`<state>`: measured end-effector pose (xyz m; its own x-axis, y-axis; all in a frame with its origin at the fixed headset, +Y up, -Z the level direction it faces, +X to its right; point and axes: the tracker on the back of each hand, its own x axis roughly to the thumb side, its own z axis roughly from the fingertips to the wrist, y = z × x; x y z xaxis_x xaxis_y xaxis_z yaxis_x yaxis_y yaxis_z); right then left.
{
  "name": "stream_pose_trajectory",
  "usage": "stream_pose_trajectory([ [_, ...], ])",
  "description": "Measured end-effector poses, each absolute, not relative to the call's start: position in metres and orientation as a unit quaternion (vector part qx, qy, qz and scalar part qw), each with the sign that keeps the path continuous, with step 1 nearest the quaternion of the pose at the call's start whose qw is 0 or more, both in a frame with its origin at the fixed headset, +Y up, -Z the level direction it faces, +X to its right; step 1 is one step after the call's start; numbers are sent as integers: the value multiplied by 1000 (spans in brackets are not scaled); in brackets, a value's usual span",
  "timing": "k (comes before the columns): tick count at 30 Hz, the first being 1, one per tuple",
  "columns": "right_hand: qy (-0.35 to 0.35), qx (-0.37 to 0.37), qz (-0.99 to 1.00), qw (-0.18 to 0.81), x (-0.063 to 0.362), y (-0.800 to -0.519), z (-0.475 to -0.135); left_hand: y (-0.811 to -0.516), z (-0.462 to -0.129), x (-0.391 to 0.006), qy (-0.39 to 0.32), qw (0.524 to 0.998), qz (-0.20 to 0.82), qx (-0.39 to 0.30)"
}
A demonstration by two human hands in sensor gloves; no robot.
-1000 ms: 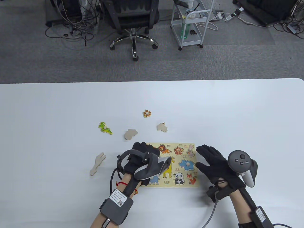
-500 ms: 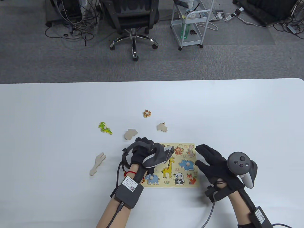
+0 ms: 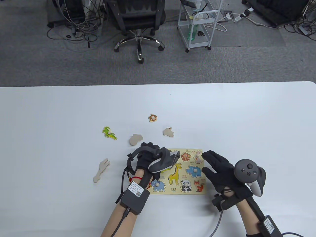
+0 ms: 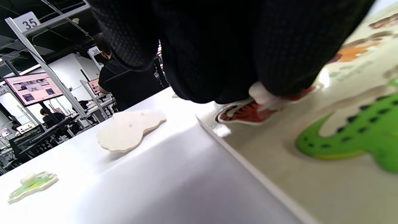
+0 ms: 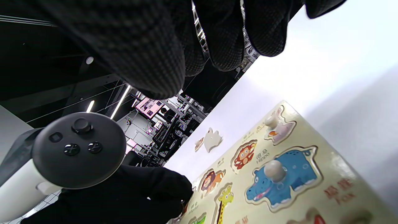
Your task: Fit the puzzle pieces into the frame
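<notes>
Two hands at work: both yours, at the puzzle frame.
Frame: it lies near the table's front edge; hippo, panda, rabbit and elephant pieces sit in it.
Left hand: a second ago it was lower on the frame's left side; now it is at the top-left corner, fingers pressing a red-and-white piece down by its peg, so that piece looks nearly seated.
Right hand: flat and spread at the frame's right edge, gripping nothing, barely shifted.
Loose pieces: crocodile, lion and three face-down blanks wait beyond the frame.
</notes>
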<state>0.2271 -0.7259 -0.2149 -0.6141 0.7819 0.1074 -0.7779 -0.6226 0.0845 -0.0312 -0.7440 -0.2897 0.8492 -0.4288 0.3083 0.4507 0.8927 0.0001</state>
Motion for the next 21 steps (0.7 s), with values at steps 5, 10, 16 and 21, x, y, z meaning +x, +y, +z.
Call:
stream_pose_trajectory([
  [5, 17, 62, 898, 436, 227, -727, -215, -744, -291, -32, -148, 962, -225, -44],
  [10, 14, 62, 897, 437, 228, -727, -215, -737, -294, -32, -139, 967, -204, -58],
  [16, 14, 58, 896, 439, 229, -727, -215, -716, -304, -22, -124, 971, -201, -27],
  [21, 16, 52, 894, 445, 231, -727, -215, -705, -322, -5, -114, 973, -198, -16],
])
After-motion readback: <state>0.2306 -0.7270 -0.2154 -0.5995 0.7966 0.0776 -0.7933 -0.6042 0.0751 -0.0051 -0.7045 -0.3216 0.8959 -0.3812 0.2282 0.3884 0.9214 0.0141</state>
